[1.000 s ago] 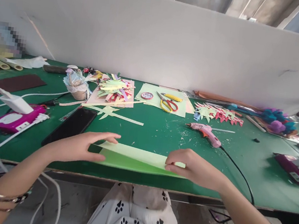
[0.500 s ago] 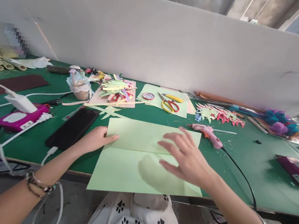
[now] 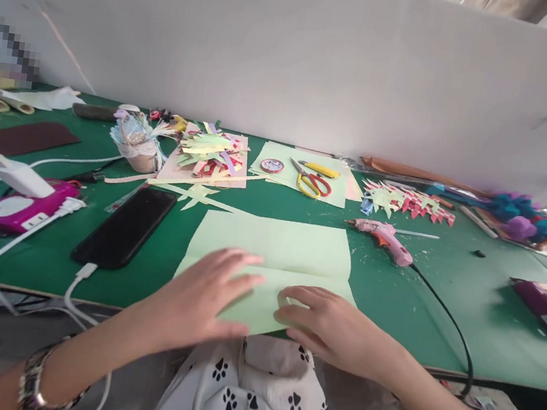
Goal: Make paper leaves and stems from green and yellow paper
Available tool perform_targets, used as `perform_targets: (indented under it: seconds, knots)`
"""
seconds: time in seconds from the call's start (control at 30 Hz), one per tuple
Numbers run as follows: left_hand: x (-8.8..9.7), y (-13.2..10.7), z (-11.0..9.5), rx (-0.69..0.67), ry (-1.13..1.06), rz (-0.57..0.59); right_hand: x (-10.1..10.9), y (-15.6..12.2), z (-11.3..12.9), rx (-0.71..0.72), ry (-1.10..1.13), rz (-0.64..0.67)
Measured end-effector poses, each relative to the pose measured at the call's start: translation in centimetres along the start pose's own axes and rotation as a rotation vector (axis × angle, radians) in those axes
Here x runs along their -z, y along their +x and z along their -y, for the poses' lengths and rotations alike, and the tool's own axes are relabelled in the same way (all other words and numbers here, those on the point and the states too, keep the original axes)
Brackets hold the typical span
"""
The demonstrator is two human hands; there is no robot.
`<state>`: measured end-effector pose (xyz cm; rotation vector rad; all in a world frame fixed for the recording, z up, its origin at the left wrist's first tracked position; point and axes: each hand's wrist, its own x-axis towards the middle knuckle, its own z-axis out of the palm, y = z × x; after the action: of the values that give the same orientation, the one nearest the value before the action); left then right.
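A light green sheet of paper (image 3: pixel 273 242) with a crease across its middle lies at the table's near edge. Over its lower left part is my left hand (image 3: pixel 213 298), fingers spread and slightly blurred, holding nothing. My right hand (image 3: pixel 326 323) is at the lower right of the sheet. Its fingers are bent and apart, the fingertips touching or just above the paper; the hand hides that corner. Beyond the sheet's upper right corner lies a pink glue gun (image 3: pixel 384 238), and a black phone (image 3: pixel 124 229) rests to the left.
Scissors (image 3: pixel 311 182), a yellow cutter (image 3: pixel 322 170) and a round tape roll (image 3: pixel 272 165) lie on paper sheets at the back. Paper strips (image 3: pixel 212 153) are heaped beside them. A magenta power strip (image 3: pixel 26 206) with white cables stands left; a dark cord (image 3: pixel 445 315) trails right.
My left hand has left the paper's upper left edge and moved down and right over the sheet. My right hand has come down towards the near edge. The view has tilted down slightly.
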<state>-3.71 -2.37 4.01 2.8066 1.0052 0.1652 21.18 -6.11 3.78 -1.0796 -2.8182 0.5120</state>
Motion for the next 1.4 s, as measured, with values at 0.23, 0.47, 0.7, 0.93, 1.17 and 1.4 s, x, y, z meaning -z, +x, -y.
perform_targets:
  seconds: [0.23, 0.47, 0.7, 0.93, 1.17, 1.4]
  knots:
    - [0.4, 1.4, -0.3, -0.016, -0.28, 0.243, 1.8, 0.7, -2.1, -0.071, -0.043, 0.057]
    - [0.7, 3.6, 2.2, -0.069, -0.294, 0.313, 2.7, 2.4, -4.2, -0.132, -0.163, 0.112]
    - [0.8, 3.7, 1.6, -0.044, -0.079, 0.301, 1.8, 3.7, -4.1, -0.051, -0.426, -0.002]
    - [0.0, 3.3, 0.6, 0.079, 0.131, 0.243, -1.3, 4.0, -4.2, -0.161, -0.254, -0.109]
    - [-2.7, 3.0, 1.6, 0.16, 0.248, 0.02, -2.9, 4.0, -4.7, -0.266, -0.251, -0.278]
    - [-3.6, 3.3, 2.2, 0.156, 0.228, -0.065, -3.5, 3.7, -4.2, -0.353, -0.31, -0.334]
